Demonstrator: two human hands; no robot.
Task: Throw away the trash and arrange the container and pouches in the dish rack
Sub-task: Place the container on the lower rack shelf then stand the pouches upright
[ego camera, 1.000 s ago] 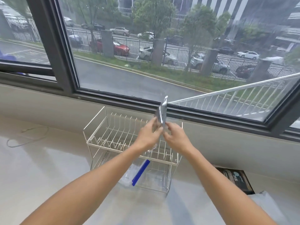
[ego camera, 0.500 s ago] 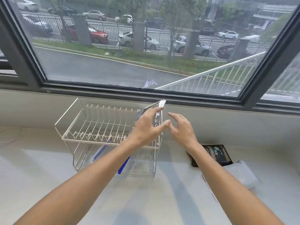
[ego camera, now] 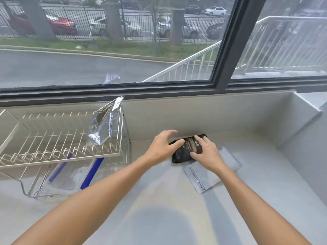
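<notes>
Pale countertop [ego camera: 159, 209] runs under a wide window, and at its back edge, against the wall, lies the black pouch [ego camera: 187, 149], long axis running away from the person. Both hands meet on it: the right hand [ego camera: 207, 152] rests fingers-spread on top, the left hand [ego camera: 162, 147] open at its left edge, neither yet clamped. A grey pouch [ego camera: 228, 163] lies beneath. Half a second ago the left hand held the silver pouch [ego camera: 104, 122]; now it stands alone in the dish rack [ego camera: 58, 152].
</notes>
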